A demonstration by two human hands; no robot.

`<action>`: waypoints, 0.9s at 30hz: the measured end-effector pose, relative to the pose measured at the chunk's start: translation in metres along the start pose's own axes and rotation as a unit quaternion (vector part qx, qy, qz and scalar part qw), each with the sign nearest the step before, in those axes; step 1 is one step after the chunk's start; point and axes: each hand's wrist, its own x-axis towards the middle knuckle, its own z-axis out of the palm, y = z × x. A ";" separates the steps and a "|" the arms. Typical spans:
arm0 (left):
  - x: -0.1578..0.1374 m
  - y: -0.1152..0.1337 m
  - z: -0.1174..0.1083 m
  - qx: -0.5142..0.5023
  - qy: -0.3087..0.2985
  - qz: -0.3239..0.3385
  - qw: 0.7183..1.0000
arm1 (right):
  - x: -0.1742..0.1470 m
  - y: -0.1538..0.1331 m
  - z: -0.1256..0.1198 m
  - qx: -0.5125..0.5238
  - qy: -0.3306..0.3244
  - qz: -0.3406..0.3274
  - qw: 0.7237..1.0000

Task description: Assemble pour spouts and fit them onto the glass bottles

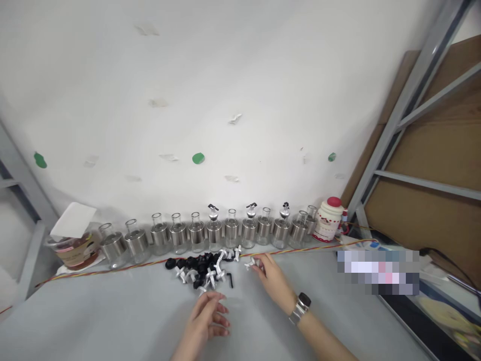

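My right hand (271, 275) is closed, its fingertips gripping a silver pourer spout (252, 262) just above the grey table (112, 311). Below the pile of parts, my left hand (209, 315) hovers with curved fingers apart and nothing visible in it. Beyond its fingers lies a heap of silver spouts (210, 277) and black stopper pieces (201, 264). A small black bent part (230, 280) rests at the heap's right side. Behind stands a row of glass bottles with steel sleeves (178, 233); three carry silver pourer tops with black lids (251, 209).
A red and yellow twisted cord (143, 264) runs along the table in front of the bottles. At the left end sits a plastic tub (75, 250) with paper on top; at the right, a white jar with a red lid (327, 220). Metal frame posts (394, 120) flank the wall.
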 end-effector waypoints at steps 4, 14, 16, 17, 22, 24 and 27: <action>-0.002 0.000 0.001 -0.017 0.004 0.033 0.999 | -0.003 -0.009 0.002 0.011 0.008 -0.002 1.000; 0.002 -0.005 -0.005 0.063 0.002 0.067 0.996 | -0.013 -0.022 0.001 -0.115 -0.042 -0.043 0.992; 0.002 -0.006 -0.005 0.081 -0.007 0.078 0.994 | -0.016 -0.025 0.006 -0.134 -0.053 -0.050 0.988; 0.002 -0.006 -0.005 0.098 -0.007 0.088 0.991 | -0.017 -0.026 0.008 -0.125 -0.054 -0.049 0.989; 0.002 0.013 -0.019 0.222 0.061 0.209 0.950 | -0.013 -0.022 0.010 0.144 -0.021 0.037 0.989; 0.006 0.024 -0.032 0.308 0.122 0.272 0.904 | -0.008 -0.017 0.008 0.230 -0.020 0.070 0.971; 0.014 0.033 -0.052 0.460 0.174 0.324 0.808 | 0.000 -0.012 0.006 0.275 -0.028 0.102 0.956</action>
